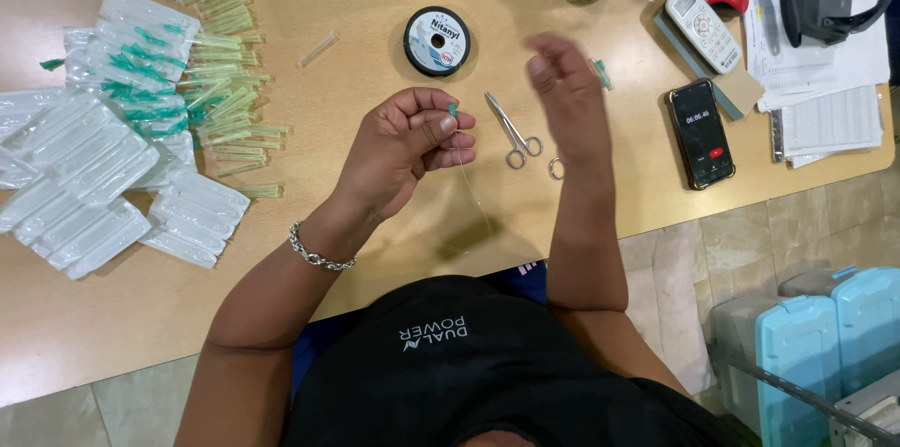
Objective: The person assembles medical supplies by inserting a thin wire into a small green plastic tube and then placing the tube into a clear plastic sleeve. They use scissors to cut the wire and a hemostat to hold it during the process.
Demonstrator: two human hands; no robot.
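Needle piece: small green-hubbed part (pixel 453 111) pinched at the left fingertips, mid-table, at 6 o'clock from the line spool (pixel 437 40).
Clear line: a thin strand (pixel 472 186) hangs from that pinch toward 5 o'clock; I can barely trace it against the wood.
Packets: white blister packs (pixel 80 180) and loose green-capped tubes (pixel 225 96) lie heaped at 9 o'clock from my hands.
Left hand: my left hand (pixel 403 149) is curled shut, thumb and forefinger clamped on the green hub, a chain bracelet (pixel 319 255) at the wrist.
Scissors: small steel scissors (pixel 513 131) lie flat between my hands, untouched.
Right hand: my right hand (pixel 562 91) is raised and blurred, fingers loosely bunched; a second green piece (pixel 601 73) shows at 3 o'clock of it, and I cannot tell if it is held.
Technique: I judge the threading goes best with the hub steady and the strand taut.
Far right: phone (pixel 701 133) and papers (pixel 825 91) at 3 o'clock.
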